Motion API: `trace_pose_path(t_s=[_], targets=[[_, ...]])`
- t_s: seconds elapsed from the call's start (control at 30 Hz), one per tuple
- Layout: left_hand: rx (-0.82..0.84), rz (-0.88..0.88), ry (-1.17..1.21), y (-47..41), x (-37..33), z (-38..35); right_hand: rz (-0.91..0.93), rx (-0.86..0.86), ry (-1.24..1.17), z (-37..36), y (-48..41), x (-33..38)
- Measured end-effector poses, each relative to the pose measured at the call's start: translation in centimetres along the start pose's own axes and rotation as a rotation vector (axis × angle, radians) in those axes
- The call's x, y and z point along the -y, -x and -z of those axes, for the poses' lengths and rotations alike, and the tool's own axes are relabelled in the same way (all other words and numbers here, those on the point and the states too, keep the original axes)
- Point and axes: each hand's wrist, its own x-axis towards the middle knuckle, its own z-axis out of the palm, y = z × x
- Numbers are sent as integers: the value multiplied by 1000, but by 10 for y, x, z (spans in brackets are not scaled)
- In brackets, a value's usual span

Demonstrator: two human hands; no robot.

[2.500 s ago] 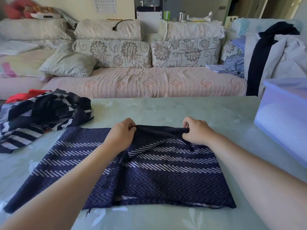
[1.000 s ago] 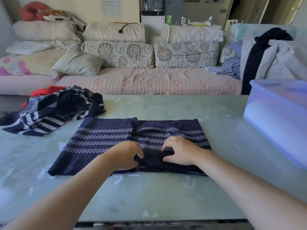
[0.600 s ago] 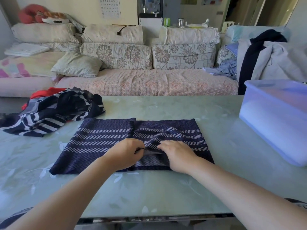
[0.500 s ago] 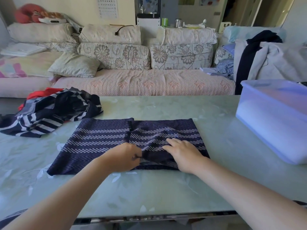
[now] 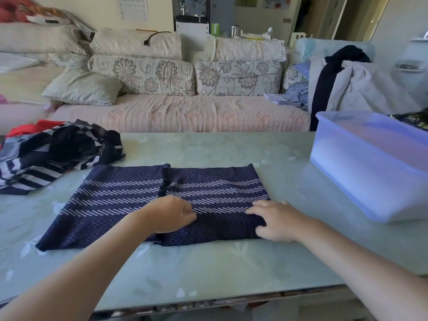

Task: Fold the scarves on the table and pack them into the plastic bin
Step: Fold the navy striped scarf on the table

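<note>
A navy scarf [image 5: 120, 200] with white chevron stripes lies folded flat in the middle of the green table [image 5: 208, 269]. My left hand [image 5: 171, 214] rests on its near middle with fingers curled down onto the cloth. My right hand [image 5: 275, 221] lies at the scarf's near right corner, fingers spread and pressing on the fabric. A heap of unfolded scarves [image 5: 53, 158], striped navy and white with red beneath, sits at the table's far left. The translucent plastic bin [image 5: 375, 181] stands at the right, and I cannot see anything inside it.
A sofa [image 5: 180, 114] with floral cushions runs along the far side of the table. Clothes are draped over a seat [image 5: 361, 86] behind the bin. The table's near edge [image 5: 208, 302] is close to my body.
The far edge of the scarf was pulled toward me, making a narrower fold. My right hand has since slid right along the near edge to the corner; my left hand stayed near the middle.
</note>
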Motion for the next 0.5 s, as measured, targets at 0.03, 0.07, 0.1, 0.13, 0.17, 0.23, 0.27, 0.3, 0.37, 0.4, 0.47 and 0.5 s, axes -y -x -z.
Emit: trace_pose_path(t_s=[0.03,0.07,0.1,0.13,0.17,0.23,0.27,0.3,0.37,0.4,0.47,0.5], targets=[[-110,-27,-14,-8,4,0,13,-78,24,4,-5,3],[-219,-57,-23,-15,9,-1,28,-144,30,6,-12,6],[-295,-74,-26,-22,14,-3,45,-197,11,7,-19,8],[-323,-68,-41,-29,18,-4,52,-225,-23,8,-28,8],[-321,-47,-76,-35,22,-4,57,-243,-60,7,-37,8],[-292,8,-162,-50,31,-5,63,-254,-95,5,-59,3],[-295,25,-176,-58,37,-5,65,-260,-94,6,-71,-2],[-306,43,-167,-66,44,-3,61,-273,-96,7,-83,-7],[-335,87,-114,-82,59,3,26,-298,-115,11,-106,-19],[-344,112,-92,-89,66,6,2,-307,-113,12,-118,-26],[-355,147,-84,-102,79,11,-46,-336,-75,15,-140,-40],[-350,161,-96,-107,84,12,-65,-353,-61,15,-149,-46]])
